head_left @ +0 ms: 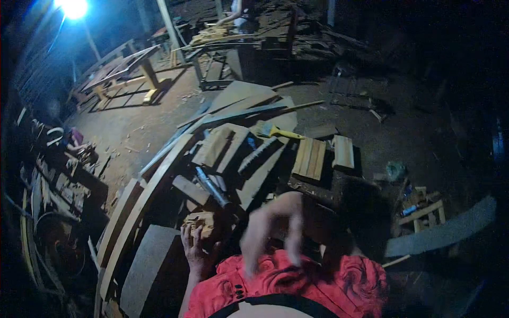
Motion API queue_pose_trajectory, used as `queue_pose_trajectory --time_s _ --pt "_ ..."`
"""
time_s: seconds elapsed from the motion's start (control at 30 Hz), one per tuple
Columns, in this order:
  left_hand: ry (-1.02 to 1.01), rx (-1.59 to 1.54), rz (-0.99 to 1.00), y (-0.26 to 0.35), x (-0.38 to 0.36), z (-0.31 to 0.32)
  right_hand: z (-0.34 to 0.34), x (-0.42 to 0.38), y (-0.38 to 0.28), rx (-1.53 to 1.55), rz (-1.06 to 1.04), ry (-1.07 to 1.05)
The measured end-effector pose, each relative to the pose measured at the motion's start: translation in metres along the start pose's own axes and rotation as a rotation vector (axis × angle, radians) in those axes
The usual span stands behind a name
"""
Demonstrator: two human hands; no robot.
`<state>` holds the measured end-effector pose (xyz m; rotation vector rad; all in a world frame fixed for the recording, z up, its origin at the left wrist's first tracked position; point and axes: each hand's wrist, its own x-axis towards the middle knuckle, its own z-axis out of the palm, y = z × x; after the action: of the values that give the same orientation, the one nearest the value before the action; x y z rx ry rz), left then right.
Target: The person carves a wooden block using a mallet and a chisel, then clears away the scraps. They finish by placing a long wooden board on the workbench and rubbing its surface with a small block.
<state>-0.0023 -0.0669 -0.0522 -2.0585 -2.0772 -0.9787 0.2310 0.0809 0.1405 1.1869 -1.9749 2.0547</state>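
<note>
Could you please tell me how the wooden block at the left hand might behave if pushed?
The wooden block would probably stay stiff, since it looks like solid wood. Its chunky, angular shape suggests sliding or tipping rather than rolling. The left hand on it would likely steady it.

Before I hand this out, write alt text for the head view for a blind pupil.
A person's left hand touches a wooden block; the right hand, blurred, hangs nearby. Beyond lie wood pieces and a brush; a lamp glares upper left.
</note>
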Motion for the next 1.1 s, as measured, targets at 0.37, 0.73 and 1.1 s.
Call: queue_pose_trajectory --time_s 0.37,0.73,1.1 --pt "-0.816 -0.467 0.775 0.098 0.035 -0.334 -0.098 -0.05 0.131 -1.193 0.792 1.049" --pt "-0.751 -0.109 1.218 0.205 -0.018 -0.372 -0.126 -0.135 0.246 -1.186 0.784 1.005" --pt "-0.627 0.206 1.2 0.211 -0.05 -0.38 -0.111 -0.081 0.228 -1.243 1.125 0.909"
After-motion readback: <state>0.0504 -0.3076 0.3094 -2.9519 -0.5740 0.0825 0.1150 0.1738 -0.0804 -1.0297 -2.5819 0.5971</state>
